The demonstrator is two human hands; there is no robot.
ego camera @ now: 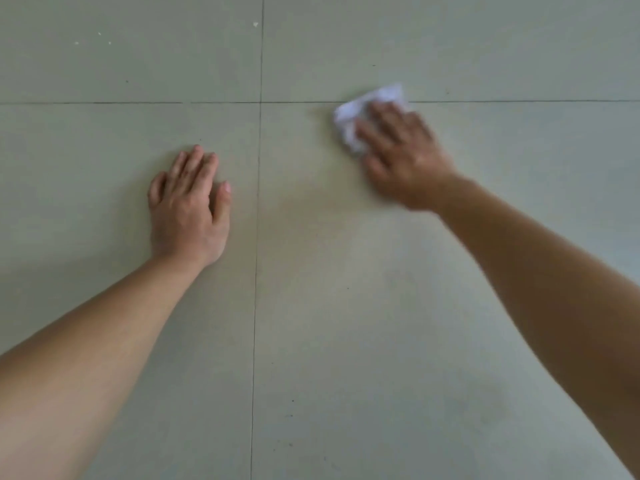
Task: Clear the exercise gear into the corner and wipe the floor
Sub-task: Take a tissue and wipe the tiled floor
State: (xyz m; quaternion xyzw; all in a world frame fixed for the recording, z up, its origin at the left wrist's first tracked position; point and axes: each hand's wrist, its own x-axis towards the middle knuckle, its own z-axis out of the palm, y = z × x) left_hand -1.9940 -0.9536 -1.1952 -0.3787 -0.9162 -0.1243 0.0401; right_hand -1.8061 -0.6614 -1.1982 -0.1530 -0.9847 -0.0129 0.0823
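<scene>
Floor [346,306]: pale grey-green tiles, big and smooth, fill the whole view.
Lines in the floor: one thin dark line [255,271] runs away from the person, between the two hands. Another line [138,102] runs from side to side and crosses it further off.
Left hand [188,209]: lies flat on the floor, palm down. Its fingers are straight and close together and point away from the person. The thumb sticks out a little toward the middle line. It holds nothing.
Right hand [405,157]: rests on top of a white cloth [360,112] and pushes it onto the floor. The fingers reach across the cloth. This hand is blurry, so I cannot tell if the fingers curl round the cloth or just press on it.
Cloth: small, white and scrunched up. It sits right on the side-to-side line, to the right of the crossing. Its long way runs on a slant, from near and left to far and right. Part of it pokes out past the fingertips.
Arms: both are bare and reach forward from the bottom corners.
Hands apart: they are well apart, one on each side of the middle line.
Bits on the floor: a few tiny white bits [255,24] lie far off, and small dark dots [293,400] lie nearer.
</scene>
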